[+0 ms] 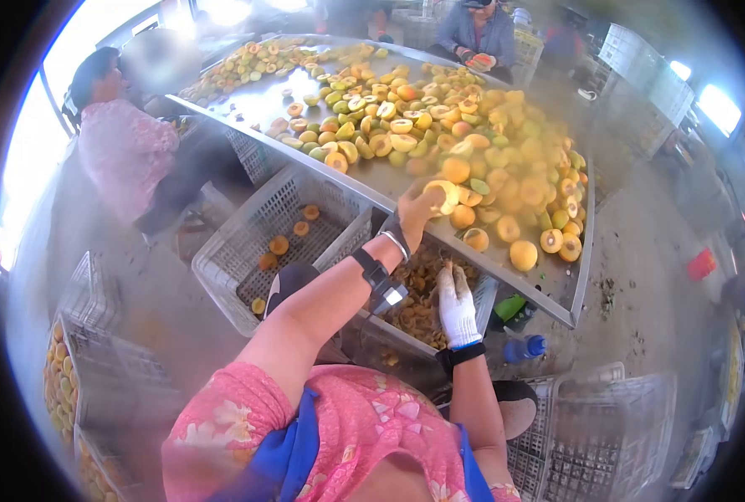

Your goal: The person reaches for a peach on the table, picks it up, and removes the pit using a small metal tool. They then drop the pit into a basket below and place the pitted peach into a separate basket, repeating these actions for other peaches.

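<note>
At the near edge of the metal table point(364, 186), my bare left hand point(418, 209) is closed around a yellow peach half point(445, 197), its cut face showing. Many more halved peaches point(401, 127) lie piled across the tabletop. My right hand point(456, 308), in a white glove with stained fingertips, is lower, over a crate of brown peach pits and scraps point(414, 305). Its fingers are pressed together and point away from me; whatever is between the tips, if anything, is too small to make out.
A grey crate point(247, 219) with several peach halves stands left of the pit crate. A blue bottle point(524, 348) is on the floor at right, near stacked crates point(590, 435). One person in pink point(125, 151) sits at left; another point(481, 38) works across the table.
</note>
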### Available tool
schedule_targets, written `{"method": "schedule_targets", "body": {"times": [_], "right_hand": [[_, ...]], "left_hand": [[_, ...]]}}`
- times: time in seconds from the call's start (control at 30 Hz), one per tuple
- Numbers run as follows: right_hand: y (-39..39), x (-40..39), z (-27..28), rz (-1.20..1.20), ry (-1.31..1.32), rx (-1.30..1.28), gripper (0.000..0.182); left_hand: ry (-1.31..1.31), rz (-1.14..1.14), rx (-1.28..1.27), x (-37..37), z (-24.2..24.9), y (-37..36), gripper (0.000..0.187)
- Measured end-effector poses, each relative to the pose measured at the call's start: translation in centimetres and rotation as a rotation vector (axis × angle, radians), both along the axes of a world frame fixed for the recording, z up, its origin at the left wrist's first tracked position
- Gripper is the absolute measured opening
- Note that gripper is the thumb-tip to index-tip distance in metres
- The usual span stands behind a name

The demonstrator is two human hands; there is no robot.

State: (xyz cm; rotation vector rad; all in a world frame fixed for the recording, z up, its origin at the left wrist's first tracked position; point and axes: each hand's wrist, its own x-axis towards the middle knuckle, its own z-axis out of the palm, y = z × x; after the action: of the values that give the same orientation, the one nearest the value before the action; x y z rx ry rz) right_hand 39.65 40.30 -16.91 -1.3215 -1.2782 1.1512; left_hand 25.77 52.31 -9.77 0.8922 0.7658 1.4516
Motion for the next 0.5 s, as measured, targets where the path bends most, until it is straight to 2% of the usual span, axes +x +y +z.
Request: {"method": "schedule_targets", "body": {"times": [0.03,0.13,0.17,0.23,0.33,0.37,0.4,0.43,0.5], "right_hand": [[0.1,0.0,-0.3,-0.001,-0.015,0.063,0.042],[-0.1,-0.2,1.1,0.014,-0.136,0.248,0.035],[-0.4,-0.5,2.4,-0.004,-0.184,0.288,0.03],[-0.8,-0.6,3.8,-0.001,-0.24,0.325,0.03],[-0.6,-0.5,3.7,-0.024,-0.347,0.472,0.03],[-0.5,-0.4,3.3,-0.025,-0.38,0.514,0.031],[-0.3,-0.2,2.8,-0.026,-0.413,0.557,0.031],[-0.2,0.2,2.3,0.051,-0.606,0.529,0.026],[0.0,0.4,1.9,0.065,-0.619,0.473,0.026]], "left_hand": [[-0.16,0.041,-0.062,-0.1,0.5,-0.9,0.034],[-0.565,-0.167,-0.076,-0.6,-1.0,-2.7,0.034],[-0.601,-0.24,-0.096,-0.8,-1.7,-3.0,0.039],[-0.154,-0.07,0.108,-0.3,-3.0,-3.2,0.041],[-0.008,-0.134,0.078,-0.2,-2.6,-5.7,0.043],[-0.068,-0.182,0.031,-0.3,-1.7,-6.7,0.043],[0.003,-0.146,0.091,0.0,-2.4,-6.6,0.042],[0.074,-0.106,0.149,0.4,-3.0,-6.4,0.042],[0.15,-0.056,0.226,1.0,-4.0,-6.3,0.041]]}}
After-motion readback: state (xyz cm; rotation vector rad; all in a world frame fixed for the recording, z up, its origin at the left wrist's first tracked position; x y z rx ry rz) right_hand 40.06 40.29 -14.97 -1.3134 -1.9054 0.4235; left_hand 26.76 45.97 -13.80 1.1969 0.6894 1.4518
